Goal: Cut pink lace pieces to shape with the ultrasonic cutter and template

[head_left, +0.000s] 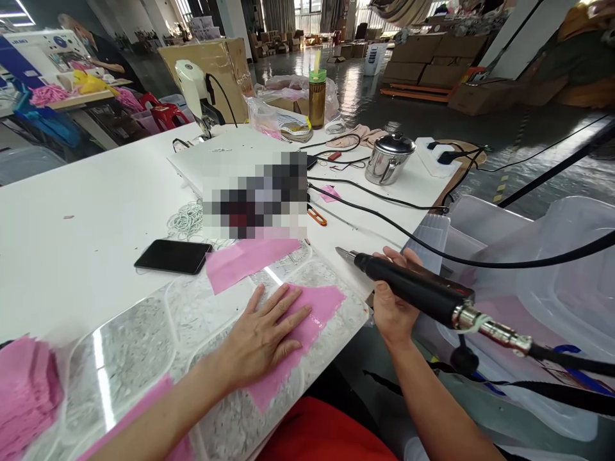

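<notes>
My left hand [259, 336] lies flat with fingers spread on a pink fabric piece [321, 310], pressing it onto a glossy stone-patterned board [129, 352]. In my right hand [394, 320] is a black corded cutter [416, 285], fingers wrapped round its thick handle. Its pointed metal blade faces left, held clear of the fabric, near the board's right edge. Beyond my left fingers lies a separate pink fabric strip [254, 261]. Another pink piece [144, 410] is partly hidden beneath my left forearm. Folded pink fabric [29, 397] is piled at the far left.
A black phone [173, 256], tangled pale cord [186, 219] and an orange-handled tool [317, 216] lie past the board. A steel mug [390, 160] and a power strip [437, 157] stand at the back right. Black cables [384, 221] cross the table; plastic bins [542, 256] are at right.
</notes>
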{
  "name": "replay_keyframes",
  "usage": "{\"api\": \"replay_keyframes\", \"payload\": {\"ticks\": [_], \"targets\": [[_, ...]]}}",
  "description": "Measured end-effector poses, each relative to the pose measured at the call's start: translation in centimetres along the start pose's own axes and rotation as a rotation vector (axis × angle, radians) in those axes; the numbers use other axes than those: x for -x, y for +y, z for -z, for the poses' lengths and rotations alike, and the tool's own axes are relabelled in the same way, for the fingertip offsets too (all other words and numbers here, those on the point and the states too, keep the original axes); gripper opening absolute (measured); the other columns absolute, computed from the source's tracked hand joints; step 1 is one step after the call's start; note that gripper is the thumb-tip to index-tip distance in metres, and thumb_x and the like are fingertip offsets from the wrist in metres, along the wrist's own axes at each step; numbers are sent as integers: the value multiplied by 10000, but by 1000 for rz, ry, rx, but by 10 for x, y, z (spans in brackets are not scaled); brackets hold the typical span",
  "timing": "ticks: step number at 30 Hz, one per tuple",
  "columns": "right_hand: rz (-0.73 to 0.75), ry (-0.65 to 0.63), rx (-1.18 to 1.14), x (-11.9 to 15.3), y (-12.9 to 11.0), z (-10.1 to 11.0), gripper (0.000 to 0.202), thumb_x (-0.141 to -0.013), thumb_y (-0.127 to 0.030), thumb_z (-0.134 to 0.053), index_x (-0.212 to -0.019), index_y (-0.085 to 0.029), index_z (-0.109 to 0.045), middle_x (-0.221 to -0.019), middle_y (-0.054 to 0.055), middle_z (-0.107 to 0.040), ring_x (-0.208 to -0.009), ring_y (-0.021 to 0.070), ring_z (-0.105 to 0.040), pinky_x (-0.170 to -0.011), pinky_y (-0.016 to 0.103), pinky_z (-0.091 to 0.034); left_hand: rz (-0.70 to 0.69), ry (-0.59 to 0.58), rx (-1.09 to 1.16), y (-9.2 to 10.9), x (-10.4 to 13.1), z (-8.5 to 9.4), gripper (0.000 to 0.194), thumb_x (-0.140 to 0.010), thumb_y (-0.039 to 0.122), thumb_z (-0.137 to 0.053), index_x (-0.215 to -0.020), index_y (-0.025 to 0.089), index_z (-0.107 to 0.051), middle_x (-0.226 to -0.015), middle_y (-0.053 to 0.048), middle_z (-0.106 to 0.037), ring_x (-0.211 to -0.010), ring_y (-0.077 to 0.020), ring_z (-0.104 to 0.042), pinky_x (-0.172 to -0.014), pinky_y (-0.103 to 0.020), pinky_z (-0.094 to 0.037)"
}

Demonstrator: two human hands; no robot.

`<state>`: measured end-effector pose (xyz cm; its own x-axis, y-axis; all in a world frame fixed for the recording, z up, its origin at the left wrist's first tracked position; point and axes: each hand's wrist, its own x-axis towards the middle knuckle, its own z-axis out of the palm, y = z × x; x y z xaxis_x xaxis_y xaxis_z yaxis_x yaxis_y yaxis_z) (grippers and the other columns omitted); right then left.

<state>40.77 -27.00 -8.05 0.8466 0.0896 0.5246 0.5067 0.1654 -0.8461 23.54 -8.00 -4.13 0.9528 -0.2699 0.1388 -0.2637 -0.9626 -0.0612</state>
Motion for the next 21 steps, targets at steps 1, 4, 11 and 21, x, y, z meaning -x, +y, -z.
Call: {"api": "replay_keyframes", "payload": {"ticks": [1, 4, 11, 21], "targets": [[-7, 28, -14, -4, 1, -3, 543, -859, -376, -572, -1351, -268, -368, -1278, 120, -525, -1130, 246, -605, -1019, 521, -473, -2, 2, -6, 0, 0, 0, 514, -1021, 464, -337, -1489, 253, -342, -1530, -70, -374, -1414, -286, -337, -1178, -549, -120], [6, 148, -71, -19, -4, -9, 388, -846, -360, -554, -1209, -249, -469, -1137, 91, -561, -962, 212, -638, -970, 498, -499, -3, 13, -21, 1, -1, 0, 511, -1021, 472, -330, -1473, 237, -376, -1514, -74, -402, -1407, -283, -350, -1179, -549, -99], [-12, 308, -422, -41, -40, 4, 181, -707, -343, -544, -799, -195, -594, -748, 4, -560, -537, 116, -536, -487, 284, -481, 15, 12, -8, 3, -2, -2, 516, -1022, 488, -296, -1463, 238, -395, -1503, -77, -420, -1407, -283, -347, -1174, -556, -142], [-64, 169, -462, -38, -55, 17, 154, -613, -272, -530, -671, -175, -634, -630, 0, -596, -456, 128, -535, -403, 277, -437, 19, 27, -7, 4, -2, -3, 509, -1022, 488, -296, -1450, 240, -419, -1498, -72, -428, -1401, -288, -357, -1176, -563, -117]]}}
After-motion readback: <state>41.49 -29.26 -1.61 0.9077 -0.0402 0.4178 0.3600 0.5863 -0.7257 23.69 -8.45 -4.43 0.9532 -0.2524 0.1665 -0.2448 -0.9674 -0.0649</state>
